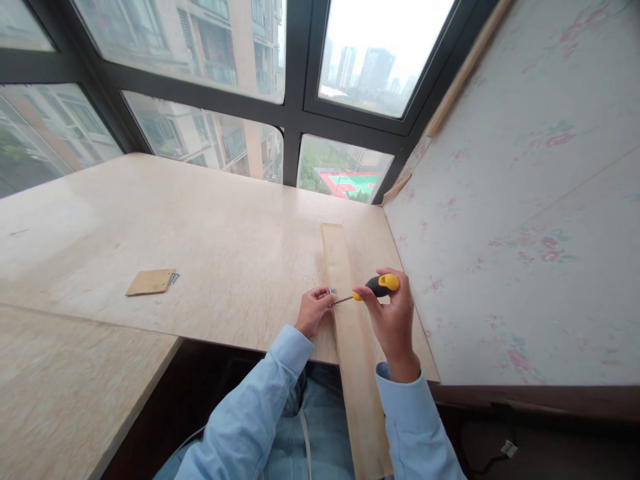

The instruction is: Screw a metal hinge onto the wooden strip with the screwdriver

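My right hand [393, 317] is wrapped round the yellow and black handle of a screwdriver [379, 287]. Its metal shaft points left and slightly down, with the tip at the fingers of my left hand [315, 310]. Those fingers are pinched on a small metal bracket [333, 292] at the left edge of a long wooden board [345, 287]. Whether a screw sits under the tip is too small to tell. The board lies on the stone sill, and its near end reaches out over my lap.
On the marble-look sill [225, 233], a small tan wooden plate [150, 282] lies to the left, with several screws [174, 278] at its right edge. Dark-framed windows [295, 123] stand behind. A floral-papered wall [525, 220] bounds the right side. The sill's front edge drops off near my lap.
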### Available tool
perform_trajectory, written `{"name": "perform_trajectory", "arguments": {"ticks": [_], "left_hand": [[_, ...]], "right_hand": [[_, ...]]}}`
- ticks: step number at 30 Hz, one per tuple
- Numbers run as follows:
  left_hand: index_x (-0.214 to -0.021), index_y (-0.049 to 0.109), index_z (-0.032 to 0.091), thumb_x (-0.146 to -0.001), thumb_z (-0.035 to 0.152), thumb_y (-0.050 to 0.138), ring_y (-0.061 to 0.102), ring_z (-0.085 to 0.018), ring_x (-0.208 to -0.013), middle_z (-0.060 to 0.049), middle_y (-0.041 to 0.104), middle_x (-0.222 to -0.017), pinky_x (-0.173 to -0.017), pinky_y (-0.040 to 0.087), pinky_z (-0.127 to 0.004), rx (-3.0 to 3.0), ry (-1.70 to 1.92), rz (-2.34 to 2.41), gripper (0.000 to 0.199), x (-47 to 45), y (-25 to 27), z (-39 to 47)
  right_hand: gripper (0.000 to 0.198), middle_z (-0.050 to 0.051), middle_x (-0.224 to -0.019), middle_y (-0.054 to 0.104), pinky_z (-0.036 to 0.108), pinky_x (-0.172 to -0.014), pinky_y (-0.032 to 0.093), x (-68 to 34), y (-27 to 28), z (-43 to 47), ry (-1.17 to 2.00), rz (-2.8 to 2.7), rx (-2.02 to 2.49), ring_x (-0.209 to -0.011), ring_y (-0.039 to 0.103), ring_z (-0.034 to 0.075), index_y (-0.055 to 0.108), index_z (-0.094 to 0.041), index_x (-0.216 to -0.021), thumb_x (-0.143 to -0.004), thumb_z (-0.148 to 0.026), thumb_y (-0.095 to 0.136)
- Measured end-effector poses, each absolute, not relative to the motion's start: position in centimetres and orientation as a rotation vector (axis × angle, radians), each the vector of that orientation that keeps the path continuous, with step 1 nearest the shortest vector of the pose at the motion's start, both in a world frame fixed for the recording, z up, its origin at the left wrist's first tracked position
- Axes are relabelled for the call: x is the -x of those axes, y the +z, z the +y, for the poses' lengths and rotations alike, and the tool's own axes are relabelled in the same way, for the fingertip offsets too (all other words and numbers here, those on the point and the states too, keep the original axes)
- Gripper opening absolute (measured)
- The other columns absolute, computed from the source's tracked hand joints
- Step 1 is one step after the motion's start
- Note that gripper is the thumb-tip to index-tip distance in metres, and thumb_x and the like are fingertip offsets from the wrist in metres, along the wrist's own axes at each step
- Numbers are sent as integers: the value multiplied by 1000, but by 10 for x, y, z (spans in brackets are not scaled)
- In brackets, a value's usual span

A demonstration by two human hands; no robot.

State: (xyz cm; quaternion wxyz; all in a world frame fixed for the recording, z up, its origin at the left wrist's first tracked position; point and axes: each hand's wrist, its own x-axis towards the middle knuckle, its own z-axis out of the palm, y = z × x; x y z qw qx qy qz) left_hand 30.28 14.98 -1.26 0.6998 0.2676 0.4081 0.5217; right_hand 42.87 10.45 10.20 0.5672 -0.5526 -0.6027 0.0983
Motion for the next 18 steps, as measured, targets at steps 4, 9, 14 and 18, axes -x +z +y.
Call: {"name": "perform_trajectory", "arguments": {"ticks": [4, 9, 14, 18], "left_hand": [[-86, 71, 13, -60, 26, 83, 61, -13, -69, -6, 69, -84, -61, 50, -26, -603, 1157, 932, 32, -304, -16, 151], [-83, 69, 13, -58, 27, 84, 59, -12, -65, -4, 68, -78, -60, 49, -24, -601, 1153, 951, 32, -304, -18, 153], [-86, 70, 13, -59, 26, 83, 61, -12, -67, -5, 69, -81, -60, 49, -25, -600, 1143, 939, 32, -303, -16, 152], [-86, 70, 14, -59, 25, 82, 62, -14, -69, -5, 70, -82, -62, 50, -26, -604, 1132, 930, 32, -303, -14, 151]], "right_hand": [[48, 10, -132, 55, 47, -105, 45, -422, 101, 102, 604, -1347, 1119, -123, 55, 22, 42, -28, -134, -91, -42, 60], [60, 8, -157, 36, 47, -116, 35, -426, 112, 87, 830, -1361, 969, -147, 30, 20, 30, -33, -147, -93, -27, 57], [45, 9, -146, 50, 48, -111, 41, -425, 120, 82, 739, -1438, 1038, -135, 47, 23, 44, -29, -139, -95, -29, 54], [41, 9, -117, 64, 46, -98, 50, -421, 120, 89, 401, -1506, 1211, -110, 62, 23, 55, -26, -127, -89, -35, 66]]}}
